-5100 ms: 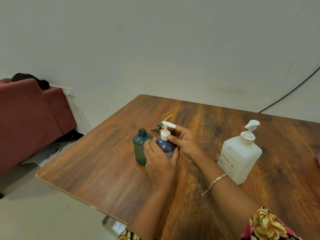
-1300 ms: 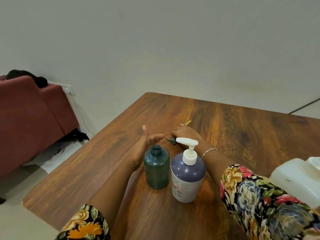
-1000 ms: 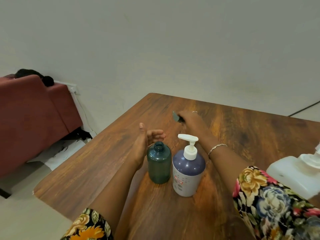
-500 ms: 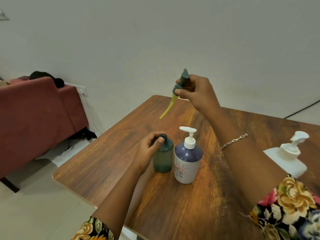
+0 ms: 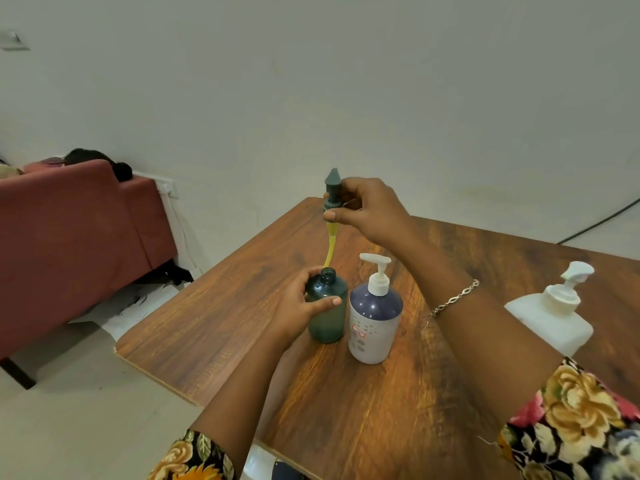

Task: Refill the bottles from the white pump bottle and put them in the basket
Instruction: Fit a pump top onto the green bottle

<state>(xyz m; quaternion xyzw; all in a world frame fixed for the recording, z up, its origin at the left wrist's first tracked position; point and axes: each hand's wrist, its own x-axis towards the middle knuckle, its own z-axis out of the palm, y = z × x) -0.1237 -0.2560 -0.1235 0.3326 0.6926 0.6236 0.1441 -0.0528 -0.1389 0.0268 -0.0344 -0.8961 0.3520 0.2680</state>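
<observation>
A small green bottle (image 5: pixel 329 317) with an uncapped neck stands upright on the wooden table (image 5: pixel 221 327). My left hand (image 5: pixel 299 308) grips its side. Above it my right hand (image 5: pixel 367 211) pinches a grey-green pump top (image 5: pixel 333 190), whose yellow dip tube (image 5: pixel 330 247) hangs down with its tip just left of the bottle's mouth. Right beside the green bottle stands a dark blue bottle (image 5: pixel 375 323) with a white pump fitted. The white pump bottle (image 5: pixel 554 320) stands further right on the table.
The table's left corner and front edge lie close to the bottles. A red sofa (image 5: pixel 76 237) stands on the floor to the left, with papers under it. A black cable (image 5: pixel 602 220) runs along the wall at the right. No basket is in view.
My right hand picked the pump top off the far table, lifted it and brought it above the green bottle, tube now hanging down. My left hand closed round the green bottle.
</observation>
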